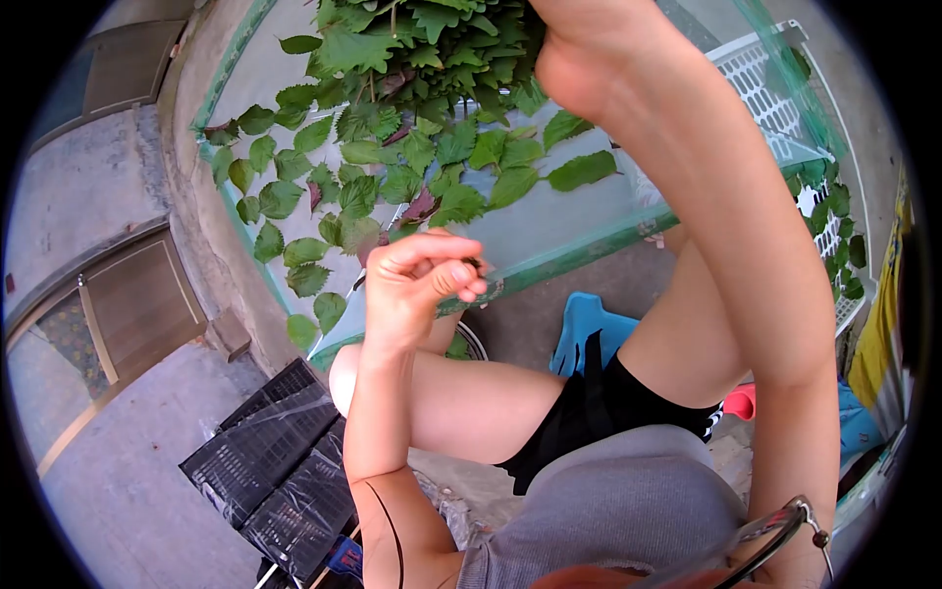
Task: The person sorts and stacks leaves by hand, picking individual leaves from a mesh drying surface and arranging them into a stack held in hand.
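Observation:
My left hand (427,280) is raised in front of the near edge of a pale mesh sheet with green edging (549,260). Its thumb and fingers are pinched around something small and dark that I cannot make out. Serrated green leaves (358,196), some purplish, lie spread over the sheet, and look like perilla. A thick heap of such leaves (422,49) sits at the top, on the far side. My right hand (579,59) reaches up beside this heap; only its heel and wrist show, and its fingers are beyond the frame.
A white slatted plastic crate (770,98) stands at the right, with more leaves (839,231) along that side. Under the sheet's near edge, between my legs, is a blue plastic stool (594,329). Black crates (285,471) wrapped in clear film lie at the lower left.

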The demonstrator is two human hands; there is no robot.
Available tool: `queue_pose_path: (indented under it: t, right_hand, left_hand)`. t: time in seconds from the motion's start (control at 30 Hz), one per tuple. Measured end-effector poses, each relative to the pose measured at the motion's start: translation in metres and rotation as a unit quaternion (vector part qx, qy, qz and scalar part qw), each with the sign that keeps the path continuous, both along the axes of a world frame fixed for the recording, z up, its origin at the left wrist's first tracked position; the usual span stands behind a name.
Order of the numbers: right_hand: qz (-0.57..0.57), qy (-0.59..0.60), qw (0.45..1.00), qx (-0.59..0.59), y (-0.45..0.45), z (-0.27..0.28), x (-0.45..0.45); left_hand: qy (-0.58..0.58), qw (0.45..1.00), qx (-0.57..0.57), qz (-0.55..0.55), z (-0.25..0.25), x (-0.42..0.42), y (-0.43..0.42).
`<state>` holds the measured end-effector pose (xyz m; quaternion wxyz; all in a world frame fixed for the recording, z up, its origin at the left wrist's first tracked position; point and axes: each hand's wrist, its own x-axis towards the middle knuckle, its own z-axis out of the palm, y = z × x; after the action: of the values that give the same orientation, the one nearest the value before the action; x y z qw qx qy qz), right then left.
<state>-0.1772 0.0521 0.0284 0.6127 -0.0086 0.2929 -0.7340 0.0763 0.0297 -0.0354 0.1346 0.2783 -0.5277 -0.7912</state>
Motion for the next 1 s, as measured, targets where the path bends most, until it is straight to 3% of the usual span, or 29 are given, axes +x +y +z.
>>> queue_pose_path:
  t: [0.33,0.4,0.57,0.8,0.87,1.0]
  right_hand:
    - [-0.020,0.024,0.999,0.002,-0.003,-0.006,0.002]
    - [-0.012,0.030,0.999,-0.006,-0.003,-0.007,0.002]
    - [-0.039,0.063,0.997,0.003,-0.005,-0.007,0.002]
    - [-0.013,0.053,0.999,0.006,-0.007,-0.014,-0.004]
    - [-0.008,0.062,0.998,0.006,-0.007,-0.016,-0.005]
    - [-0.019,0.087,0.996,-0.001,-0.008,-0.015,-0.004]
  left_hand:
    - [-0.138,0.976,-0.035,-0.164,0.010,-0.018,0.049]
    - [-0.061,0.933,-0.275,-0.225,0.005,-0.021,0.056]
    - [-0.020,0.900,-0.367,-0.233,-0.011,-0.022,0.075]
    - [-0.083,0.940,-0.287,-0.163,-0.021,-0.018,0.075]
    - [-0.143,0.959,-0.201,-0.140,-0.016,-0.019,0.075]
    - [-0.123,0.956,-0.189,-0.190,-0.016,-0.015,0.075]
